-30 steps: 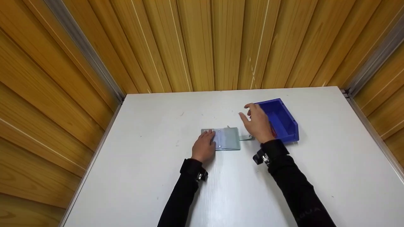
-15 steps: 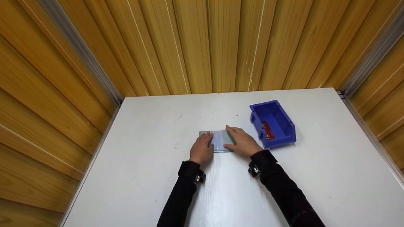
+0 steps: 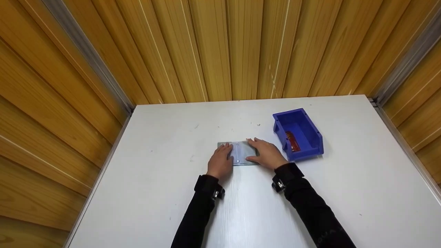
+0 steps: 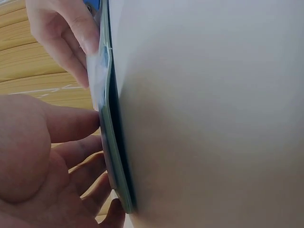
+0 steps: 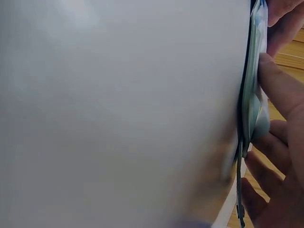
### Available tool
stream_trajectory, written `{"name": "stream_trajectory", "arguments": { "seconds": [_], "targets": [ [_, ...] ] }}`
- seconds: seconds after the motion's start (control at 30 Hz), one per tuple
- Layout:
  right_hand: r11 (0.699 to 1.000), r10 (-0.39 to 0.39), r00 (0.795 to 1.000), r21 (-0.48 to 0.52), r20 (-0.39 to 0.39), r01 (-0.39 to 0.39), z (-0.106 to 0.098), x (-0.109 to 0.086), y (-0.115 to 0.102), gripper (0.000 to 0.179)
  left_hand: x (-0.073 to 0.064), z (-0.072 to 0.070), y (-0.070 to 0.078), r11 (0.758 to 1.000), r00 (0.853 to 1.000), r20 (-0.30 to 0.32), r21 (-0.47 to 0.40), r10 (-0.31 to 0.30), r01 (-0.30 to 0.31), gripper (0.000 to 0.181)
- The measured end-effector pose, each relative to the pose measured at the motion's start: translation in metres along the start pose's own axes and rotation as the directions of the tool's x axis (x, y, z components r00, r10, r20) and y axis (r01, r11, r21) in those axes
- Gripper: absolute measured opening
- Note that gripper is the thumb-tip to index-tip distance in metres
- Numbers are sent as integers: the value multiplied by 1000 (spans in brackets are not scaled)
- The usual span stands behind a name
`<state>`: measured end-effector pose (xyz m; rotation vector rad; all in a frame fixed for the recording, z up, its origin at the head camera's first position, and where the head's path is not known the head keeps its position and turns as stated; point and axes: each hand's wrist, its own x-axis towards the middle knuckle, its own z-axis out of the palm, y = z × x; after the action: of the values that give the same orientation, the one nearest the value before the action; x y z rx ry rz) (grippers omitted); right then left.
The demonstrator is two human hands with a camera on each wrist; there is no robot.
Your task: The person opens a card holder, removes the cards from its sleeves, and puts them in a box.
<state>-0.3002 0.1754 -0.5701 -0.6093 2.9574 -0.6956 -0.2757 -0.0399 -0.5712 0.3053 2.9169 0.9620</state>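
A pale green card holder (image 3: 242, 155) with clear plastic sleeves lies spread flat on the white table, two small metal studs along its middle. My left hand (image 3: 219, 162) rests on its left half, fingers extended over the sleeve. On the right half lies my right hand (image 3: 269, 155), its thumb on the clear sleeve and its fingers at the far and right edges. In the right wrist view a sleeve (image 5: 262, 121) curls up beside the fingers, and the closing strap (image 5: 240, 190) sticks out past them. The left wrist view shows the holder's layered edge (image 4: 111, 128) side-on.
A blue plastic bin (image 3: 308, 154) stands right of the hands, with a dark red card (image 3: 293, 142) inside it. The white table (image 3: 165, 186) is bordered by wood-patterned panels (image 3: 213, 51) at the back and sides.
My right hand has come down and left from beside the bin onto the card holder's right half. The left hand has stayed on its left half. A sleeve edge on the right has shifted slightly.
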Motion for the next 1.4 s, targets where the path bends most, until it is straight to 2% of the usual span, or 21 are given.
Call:
{"name": "stream_trajectory", "arguments": {
  "seconds": [0.27,0.4,0.5,0.73,1.0,1.23,1.4],
  "targets": [
    [993,-6,996,117,-93,17,-5,4,-7,54,0,-1,-1,1000,1000,-7,-8,8,-8,48],
    [973,11,995,232,-95,12,-8,7,-5,64,0,-1,-2,1000,1000,-6,-17,12,-12,48],
    [950,51,995,312,-85,-22,-8,7,0,76,0,-2,-1,1000,1000,-3,-26,7,-7,48],
    [926,104,993,369,-60,-75,-8,5,4,80,-1,-2,0,999,1000,0,-37,-4,4,49],
    [927,125,991,361,-54,-97,-8,2,2,78,-2,-4,0,999,1000,20,-50,12,-11,50],
    [920,142,989,373,-27,-122,-9,4,4,82,3,-10,-6,985,995,99,-168,-19,35,57],
    [903,115,992,421,-50,-84,-10,4,0,81,6,-14,-13,960,993,116,-278,-11,43,63]
  ]
}}
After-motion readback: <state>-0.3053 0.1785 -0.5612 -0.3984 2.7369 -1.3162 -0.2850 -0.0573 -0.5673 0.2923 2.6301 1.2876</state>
